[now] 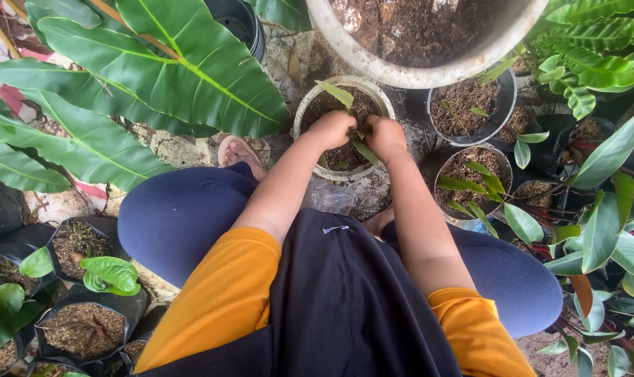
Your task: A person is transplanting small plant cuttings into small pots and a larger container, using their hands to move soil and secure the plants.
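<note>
garden ground, both hands [359, 132] in soil-filled white pot [304, 112], seedling [338, 93]

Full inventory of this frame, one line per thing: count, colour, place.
small white pot: 1, white rim, soil inside, centre, both hands in it
seedling: 1, green leaves, in the small white pot between the hands
large white tub: 1, white, soil-filled, top centre
black pots: 2, black, soil and small green plants, right of centre
grow bags: several, black, soil-filled, lower left
big-leaf plant: 1, green, upper left
clear plastic bag: 1, crumpled, on the ground below the small white pot
sandal: 1, pink, on the foot left of centre
left hand: 1, fingers pressed into soil
right hand: 1, fingers pressed into soil
</note>
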